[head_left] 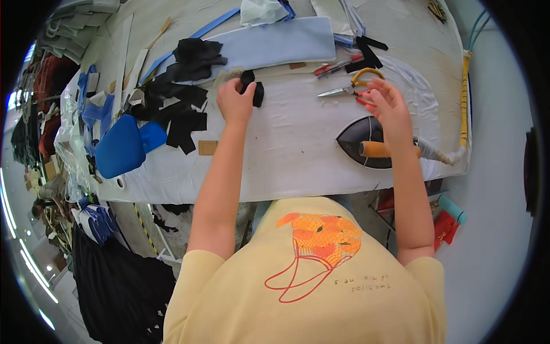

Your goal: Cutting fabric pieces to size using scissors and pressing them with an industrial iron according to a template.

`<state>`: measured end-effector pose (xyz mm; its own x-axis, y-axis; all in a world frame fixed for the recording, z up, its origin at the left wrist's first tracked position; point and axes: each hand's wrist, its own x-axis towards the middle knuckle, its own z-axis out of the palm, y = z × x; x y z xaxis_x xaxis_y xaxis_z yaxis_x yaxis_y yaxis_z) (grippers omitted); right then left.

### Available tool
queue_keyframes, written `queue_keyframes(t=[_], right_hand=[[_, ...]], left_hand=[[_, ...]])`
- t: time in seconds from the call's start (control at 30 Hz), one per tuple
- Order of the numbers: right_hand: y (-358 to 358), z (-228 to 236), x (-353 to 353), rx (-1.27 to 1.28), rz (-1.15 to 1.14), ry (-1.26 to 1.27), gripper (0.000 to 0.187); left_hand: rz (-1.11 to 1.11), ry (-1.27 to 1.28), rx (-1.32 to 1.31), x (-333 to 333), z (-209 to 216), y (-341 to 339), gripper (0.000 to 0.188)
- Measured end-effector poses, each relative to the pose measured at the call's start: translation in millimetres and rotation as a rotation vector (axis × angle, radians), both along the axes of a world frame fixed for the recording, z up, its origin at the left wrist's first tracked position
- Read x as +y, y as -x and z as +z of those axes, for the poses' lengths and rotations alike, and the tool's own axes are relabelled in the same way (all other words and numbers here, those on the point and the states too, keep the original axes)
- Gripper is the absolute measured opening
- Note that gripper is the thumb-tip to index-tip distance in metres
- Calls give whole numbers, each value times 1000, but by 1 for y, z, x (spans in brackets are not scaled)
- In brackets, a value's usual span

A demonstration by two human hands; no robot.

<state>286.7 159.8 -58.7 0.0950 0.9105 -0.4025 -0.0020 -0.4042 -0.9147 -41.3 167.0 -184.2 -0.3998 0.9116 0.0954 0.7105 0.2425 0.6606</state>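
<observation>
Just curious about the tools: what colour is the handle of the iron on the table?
Orange, on the iron, best seen in the head view.

On the white padded ironing table, the left hand pinches a small black fabric piece, while the right hand hovers with fingers spread just beside the yellow-handled snips and above the iron with its orange handle. A heap of black fabric scraps lies to the left of the left hand, next to a blue plastic paddle-shaped thing. A folded pale blue cloth sits beyond the hands, and red pens lie near the snips.
</observation>
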Motion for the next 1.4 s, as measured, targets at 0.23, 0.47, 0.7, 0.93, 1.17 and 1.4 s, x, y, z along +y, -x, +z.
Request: queue_keyframes(t=[0.23,0.47,0.7,0.93,1.17,1.4], right_hand=[[31,7,-44,82,261,105,25],[83,24,-53,544,284,301,38],[117,2,-55,352,195,248,23],[134,-37,-27,389,12,325,23],[130,-42,19,470,-208,111,27],[128,-60,-45,298,-89,223,27]], left_hand=[[-134,102,-924,-28,61,-23,22],[-434,237,-1522,-69,123,-28,18],[-422,350,-1299,-92,120,-22,32],[10,201,-451,-122,55,41,20],[-69,-167,269,-118,27,131,17],[-27,-207,252,-105,26,149,5]])
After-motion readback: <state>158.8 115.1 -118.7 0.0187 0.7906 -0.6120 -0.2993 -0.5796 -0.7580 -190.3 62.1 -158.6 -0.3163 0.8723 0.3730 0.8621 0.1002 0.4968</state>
